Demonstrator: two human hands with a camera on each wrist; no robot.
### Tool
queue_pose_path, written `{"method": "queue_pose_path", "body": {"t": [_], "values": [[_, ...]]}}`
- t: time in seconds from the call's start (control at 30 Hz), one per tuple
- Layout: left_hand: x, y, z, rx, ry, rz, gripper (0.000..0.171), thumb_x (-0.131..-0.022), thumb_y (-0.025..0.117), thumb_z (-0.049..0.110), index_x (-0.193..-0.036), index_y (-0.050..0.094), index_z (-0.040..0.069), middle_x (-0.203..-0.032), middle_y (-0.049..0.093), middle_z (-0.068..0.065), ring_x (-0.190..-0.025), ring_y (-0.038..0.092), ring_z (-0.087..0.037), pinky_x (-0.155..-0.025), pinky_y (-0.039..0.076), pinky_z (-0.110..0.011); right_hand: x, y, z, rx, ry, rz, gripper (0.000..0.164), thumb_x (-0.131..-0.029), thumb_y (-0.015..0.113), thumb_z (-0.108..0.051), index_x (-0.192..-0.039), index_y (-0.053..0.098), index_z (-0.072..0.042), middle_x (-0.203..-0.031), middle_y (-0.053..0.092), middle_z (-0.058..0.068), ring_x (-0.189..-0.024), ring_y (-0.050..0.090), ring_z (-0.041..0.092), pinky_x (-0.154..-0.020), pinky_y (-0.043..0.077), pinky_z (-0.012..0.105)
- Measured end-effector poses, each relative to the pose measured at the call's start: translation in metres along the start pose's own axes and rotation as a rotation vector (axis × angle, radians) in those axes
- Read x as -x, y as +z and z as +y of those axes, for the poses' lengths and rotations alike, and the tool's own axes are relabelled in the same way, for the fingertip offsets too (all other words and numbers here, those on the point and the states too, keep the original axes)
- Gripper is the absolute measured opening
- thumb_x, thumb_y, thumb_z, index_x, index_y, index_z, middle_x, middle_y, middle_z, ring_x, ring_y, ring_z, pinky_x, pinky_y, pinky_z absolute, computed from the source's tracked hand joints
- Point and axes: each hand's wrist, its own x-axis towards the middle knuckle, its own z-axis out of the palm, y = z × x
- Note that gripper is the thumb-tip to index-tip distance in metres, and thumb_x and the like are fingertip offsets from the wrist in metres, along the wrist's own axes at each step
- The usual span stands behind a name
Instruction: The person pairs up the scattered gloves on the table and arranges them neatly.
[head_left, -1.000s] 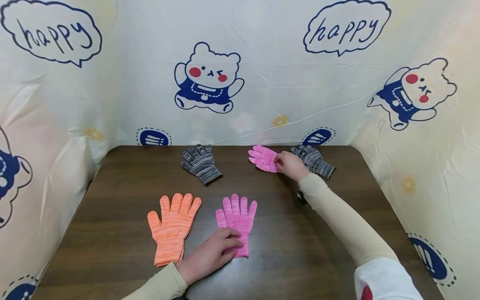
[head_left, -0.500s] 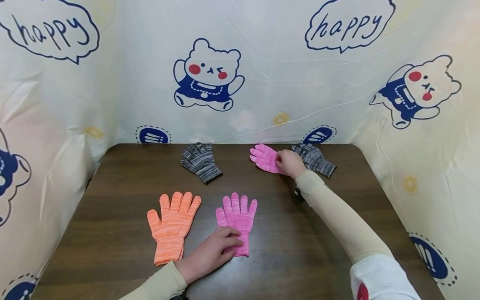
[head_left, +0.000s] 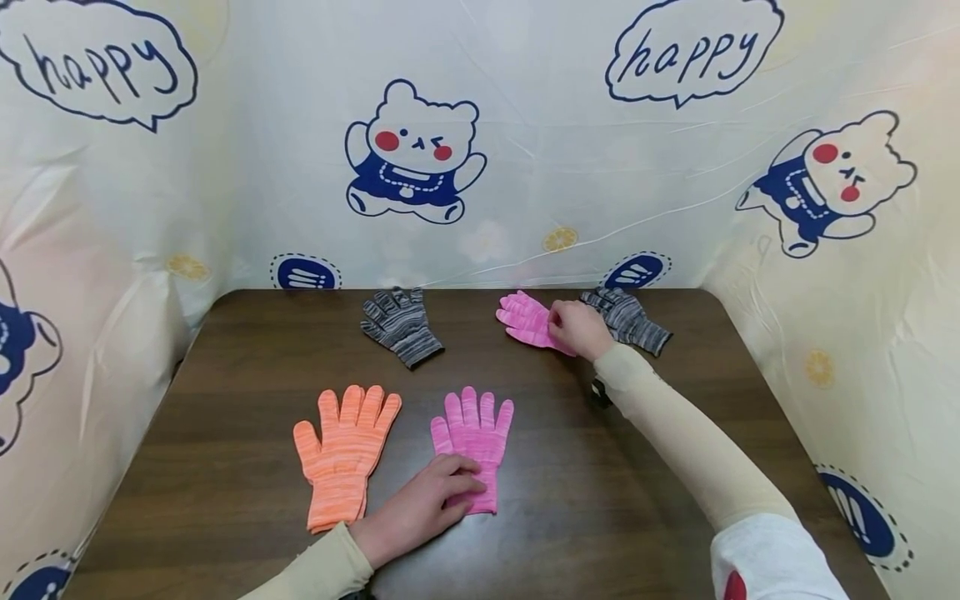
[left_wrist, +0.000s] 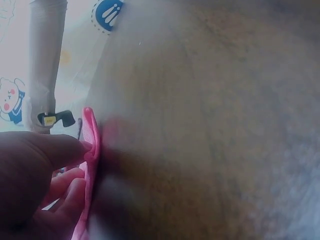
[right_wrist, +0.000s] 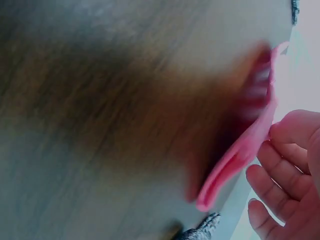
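My left hand (head_left: 422, 508) rests on the cuff end of a flat pink knitted glove (head_left: 480, 437) near the front, thumb and fingertips touching its upper side. At the back right, my right hand (head_left: 581, 327) pinches a second pink glove (head_left: 522, 319) between thumb and forefinger near its middle. In the right wrist view, this pink glove (right_wrist: 247, 145) is raised over the table with a shadow beneath it, while the other fingers (right_wrist: 272, 185) stay loosely bent. The left wrist view shows the thumb (left_wrist: 70, 148) pressing a dent into the front pink glove (left_wrist: 90, 135).
An orange glove (head_left: 345, 458) lies left of the front pink one, a second layer showing under its edge. One grey striped glove (head_left: 402, 327) lies at the back; another grey glove (head_left: 637, 325) is partly behind my right hand. A printed cloth (head_left: 525, 167) borders the brown table (head_left: 247, 375).
The back pink glove has turned slightly in my right hand, its cuff end now showing further right and nearer. My left hand has stayed on the front pink glove.
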Motion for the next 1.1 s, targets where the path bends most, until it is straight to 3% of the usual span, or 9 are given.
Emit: {"method": "queue_pose_path", "body": {"t": [0.23,0.4,0.63,0.87,1.1], "values": [[0.001,-0.001,0.001,0.010,0.007,0.010,0.019,-0.086,0.068,0.015,-0.105,0.069,0.015,-0.116,0.056,-0.001,-0.106,0.051,-0.014,-0.089,0.045,-0.032,0.012,-0.011,-0.008,-0.126,-0.025,0.008,0.008,-0.086,0.063,-0.019,-0.090,0.058,-0.015,-0.079,0.057,0.003,-0.069,0.053,0.018,-0.060,0.045,0.030],[0.001,-0.001,0.001,0.005,0.010,0.018,0.019,-0.086,0.068,0.015,-0.105,0.070,0.015,-0.116,0.056,-0.001,-0.106,0.051,-0.014,-0.089,0.045,-0.032,0.019,-0.014,-0.012,-0.223,-0.097,0.022,0.011,-0.086,0.062,-0.013,-0.097,0.060,-0.013,-0.081,0.058,0.003,-0.070,0.053,0.019,-0.060,0.046,0.030],[0.002,-0.001,0.002,0.000,0.017,0.022,0.019,-0.086,0.068,0.015,-0.105,0.069,0.015,-0.116,0.056,-0.001,-0.106,0.051,-0.015,-0.089,0.045,-0.032,0.029,-0.018,-0.018,-0.251,-0.191,0.115,0.013,-0.083,0.061,-0.009,-0.094,0.068,-0.011,-0.083,0.059,0.003,-0.075,0.052,0.019,-0.066,0.044,0.031],[0.001,-0.001,0.002,-0.010,0.027,0.024,0.019,-0.086,0.067,0.015,-0.105,0.069,0.014,-0.116,0.057,-0.002,-0.106,0.052,-0.015,-0.089,0.045,-0.032,0.048,-0.025,-0.030,-0.330,-0.166,0.171,0.013,-0.086,0.061,-0.013,-0.097,0.068,-0.012,-0.089,0.060,0.002,-0.079,0.052,0.019,-0.071,0.046,0.032],[0.003,-0.003,0.003,-0.027,-0.049,-0.049,0.015,-0.088,0.065,0.019,-0.103,0.068,0.017,-0.122,0.057,0.002,-0.114,0.050,-0.012,-0.094,0.044,-0.032,0.069,-0.030,-0.049,-0.386,-0.168,0.214,0.013,-0.087,0.063,-0.015,-0.099,0.068,-0.013,-0.092,0.061,0.001,-0.079,0.052,0.018,-0.072,0.046,0.031]]}}
